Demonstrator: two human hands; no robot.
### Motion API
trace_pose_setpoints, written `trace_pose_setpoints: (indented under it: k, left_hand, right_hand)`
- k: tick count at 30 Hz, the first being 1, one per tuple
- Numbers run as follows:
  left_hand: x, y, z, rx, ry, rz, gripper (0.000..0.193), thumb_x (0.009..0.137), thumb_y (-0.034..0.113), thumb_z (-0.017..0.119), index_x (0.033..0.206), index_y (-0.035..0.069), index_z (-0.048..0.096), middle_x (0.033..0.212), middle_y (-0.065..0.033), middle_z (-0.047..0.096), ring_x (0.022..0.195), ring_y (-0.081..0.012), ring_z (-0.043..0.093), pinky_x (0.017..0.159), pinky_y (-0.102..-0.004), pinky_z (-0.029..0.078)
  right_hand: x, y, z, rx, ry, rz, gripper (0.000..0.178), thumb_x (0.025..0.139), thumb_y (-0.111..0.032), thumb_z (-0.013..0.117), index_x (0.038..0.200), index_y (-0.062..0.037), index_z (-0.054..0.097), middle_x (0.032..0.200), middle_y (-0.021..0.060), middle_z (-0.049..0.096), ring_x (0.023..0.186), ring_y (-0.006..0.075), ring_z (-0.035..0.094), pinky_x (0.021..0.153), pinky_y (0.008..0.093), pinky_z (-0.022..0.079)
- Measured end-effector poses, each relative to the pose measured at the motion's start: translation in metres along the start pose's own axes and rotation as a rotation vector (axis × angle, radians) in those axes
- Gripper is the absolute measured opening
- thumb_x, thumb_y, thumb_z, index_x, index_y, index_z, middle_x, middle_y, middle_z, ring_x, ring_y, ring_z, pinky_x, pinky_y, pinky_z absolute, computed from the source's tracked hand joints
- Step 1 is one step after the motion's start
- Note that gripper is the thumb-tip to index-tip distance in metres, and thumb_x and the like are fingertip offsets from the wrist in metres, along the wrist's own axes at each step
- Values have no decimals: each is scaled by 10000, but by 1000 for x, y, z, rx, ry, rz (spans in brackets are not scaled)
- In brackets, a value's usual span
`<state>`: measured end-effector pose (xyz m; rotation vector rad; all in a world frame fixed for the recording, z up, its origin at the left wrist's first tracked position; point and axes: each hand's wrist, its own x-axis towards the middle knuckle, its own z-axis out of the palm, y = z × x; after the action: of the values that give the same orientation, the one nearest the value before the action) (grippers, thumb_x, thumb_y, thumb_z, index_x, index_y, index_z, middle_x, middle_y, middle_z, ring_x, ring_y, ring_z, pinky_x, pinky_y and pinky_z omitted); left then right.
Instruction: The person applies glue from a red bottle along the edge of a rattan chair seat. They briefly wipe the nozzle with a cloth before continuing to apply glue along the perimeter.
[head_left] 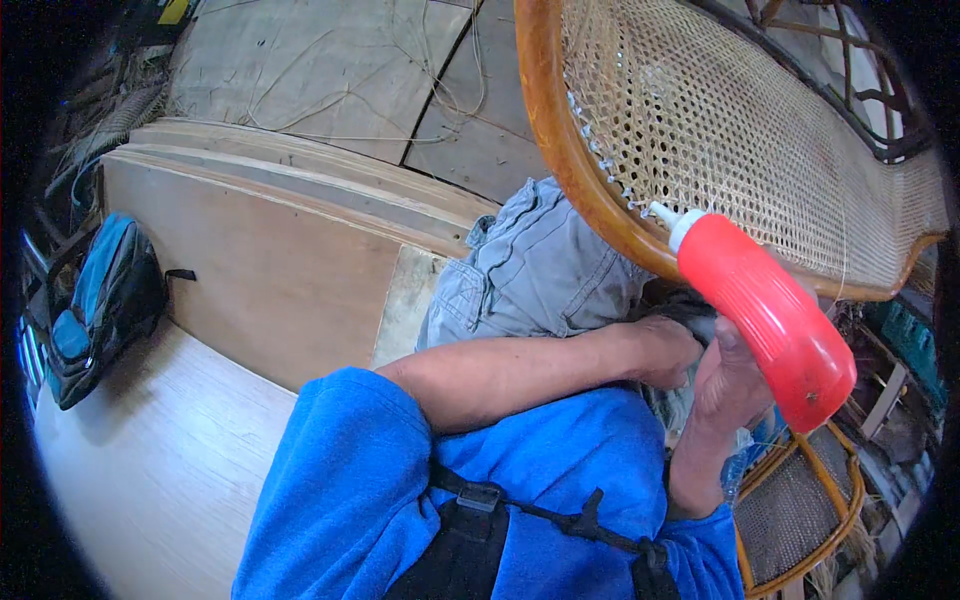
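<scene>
The red squeeze bottle (pixel 765 315) slants across the right hand (pixel 735 385), which grips it from beneath; too hard a squeeze could flood the seam. The left hand (pixel 668 352) is half hidden, its finger pose impossible to tell. The white nozzle (pixel 662 212), at the wooden rim (pixel 580 190), could slip and smear the cane weave (pixel 740 110).

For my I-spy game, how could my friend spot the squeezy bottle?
Find the big woven cane panel with the curved brown frame. By the frame's lower edge, the right hand holds the squeezy bottle. Only it is bright red, with a white nozzle.
</scene>
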<state>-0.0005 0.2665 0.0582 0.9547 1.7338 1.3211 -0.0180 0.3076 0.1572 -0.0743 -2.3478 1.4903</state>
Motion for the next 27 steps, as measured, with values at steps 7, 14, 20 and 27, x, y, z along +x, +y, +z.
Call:
trace_pose_setpoints:
  k: [7, 14, 20, 27]
  left_hand:
    - [20, -37, 47, -137, 268, 193, 226, 717, 175, 558, 863, 22, 638, 878, -214, 634, 864, -362, 606, 749, -450, 470]
    - [1, 0, 8, -148, 100, -78, 232, 726, 199, 562, 873, 38, 644, 896, -200, 639, 883, -364, 602, 756, -447, 472]
    - [-24, 31, -17, -116, 336, 109, 279, 712, 215, 585, 890, 9, 646, 912, -217, 634, 888, -367, 605, 769, -446, 475]
    - [5, 1, -3, 102, -200, -56, 342, 750, 253, 593, 964, -13, 567, 984, -231, 596, 941, -377, 570, 815, -464, 457]
  right_hand:
    - [-1, 2, 4, 33, -121, -43, 689, 626, -331, 804, 1157, -37, 479, 1119, 124, 526, 1034, 275, 535, 927, 431, 406]
    - [-3, -3, 4, -191, -242, -153, 645, 656, -260, 789, 1172, -37, 473, 1147, 125, 525, 1046, 280, 533, 936, 442, 404]
    - [2, -1, 9, -261, -166, -294, 593, 664, -200, 782, 1151, -25, 493, 1133, 120, 539, 1047, 271, 535, 936, 435, 410]
    - [6, -1, -24, 143, 165, -51, 524, 675, -111, 763, 1127, -19, 513, 1115, 111, 555, 1043, 260, 540, 933, 432, 421]
